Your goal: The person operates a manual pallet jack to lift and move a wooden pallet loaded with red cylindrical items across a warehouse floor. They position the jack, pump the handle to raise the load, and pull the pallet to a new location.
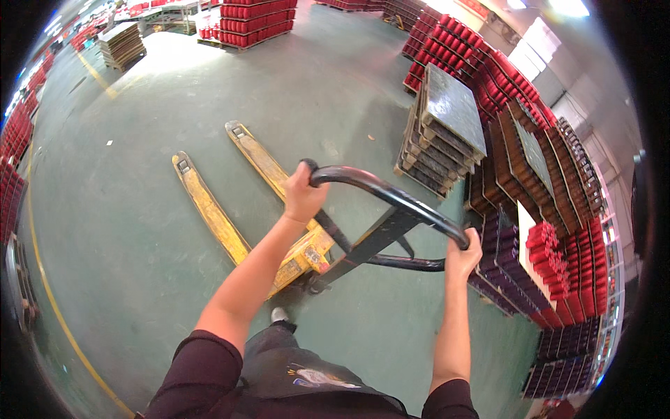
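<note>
Both my hands grip the black looped handle (386,197) of a yellow pallet jack (209,211). My left hand (304,194) is closed round the handle's left end, and my right hand (462,255) wraps its right end. From the handle a dark shaft (363,246) slopes down to the yellow body (305,257), close to my foot (280,315). Two scuffed yellow forks reach away to the far left, low over the green floor, and carry no load. The undersides of my fingers are partly hidden by the handle and my own hands.
Right of the jack stands a stack of pallets (447,119) with a shiny dark top. Behind it and along the right side are tall stacks of red cylinders (502,73) and brown layers (516,164). Another pallet stack (121,46) and red load (255,24) stand far off. A yellow line (59,318) runs along the left.
</note>
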Tool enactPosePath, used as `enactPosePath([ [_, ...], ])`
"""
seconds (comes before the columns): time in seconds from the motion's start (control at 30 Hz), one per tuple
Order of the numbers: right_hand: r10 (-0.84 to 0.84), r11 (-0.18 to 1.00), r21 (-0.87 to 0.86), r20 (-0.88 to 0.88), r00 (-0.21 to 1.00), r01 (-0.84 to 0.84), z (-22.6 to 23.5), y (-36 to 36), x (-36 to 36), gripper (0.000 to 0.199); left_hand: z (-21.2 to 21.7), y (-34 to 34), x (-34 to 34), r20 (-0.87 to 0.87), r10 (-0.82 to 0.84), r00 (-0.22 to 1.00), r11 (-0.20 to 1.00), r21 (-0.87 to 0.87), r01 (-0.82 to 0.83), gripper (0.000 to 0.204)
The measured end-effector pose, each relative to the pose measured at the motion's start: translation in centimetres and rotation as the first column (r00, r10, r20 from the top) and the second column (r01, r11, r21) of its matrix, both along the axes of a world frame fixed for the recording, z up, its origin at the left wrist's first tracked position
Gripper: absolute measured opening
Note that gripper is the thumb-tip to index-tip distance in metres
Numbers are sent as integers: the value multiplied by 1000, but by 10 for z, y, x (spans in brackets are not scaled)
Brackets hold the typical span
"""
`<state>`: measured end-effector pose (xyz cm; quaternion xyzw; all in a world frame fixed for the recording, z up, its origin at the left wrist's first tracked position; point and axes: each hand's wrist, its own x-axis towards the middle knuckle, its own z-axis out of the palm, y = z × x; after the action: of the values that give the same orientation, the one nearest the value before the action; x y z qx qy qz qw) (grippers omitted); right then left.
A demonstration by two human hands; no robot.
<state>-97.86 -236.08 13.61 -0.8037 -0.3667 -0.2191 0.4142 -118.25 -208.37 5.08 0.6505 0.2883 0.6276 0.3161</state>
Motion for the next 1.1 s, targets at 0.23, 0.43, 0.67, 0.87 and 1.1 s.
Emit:
enactPosePath([
  [0.23,140,985,-71,-213,967,-158,-15,123,177,15,-6,85,116,4,103,995,994,-23,-103,22],
  [0.43,79,987,-129,-130,988,-96,-44,248,325,37,-25,176,217,-2,125,992,991,-57,-125,22],
  [0.67,225,965,-132,-23,974,-226,-58,395,457,35,-39,291,316,-12,267,964,963,-44,-268,25],
  [0.87,444,896,-63,108,890,-439,-80,503,466,14,-73,384,338,-28,315,949,941,-123,-316,26],
  [1.1,441,889,-165,62,896,-426,-100,565,439,13,-93,412,290,-69,258,964,938,-219,-267,26],
])
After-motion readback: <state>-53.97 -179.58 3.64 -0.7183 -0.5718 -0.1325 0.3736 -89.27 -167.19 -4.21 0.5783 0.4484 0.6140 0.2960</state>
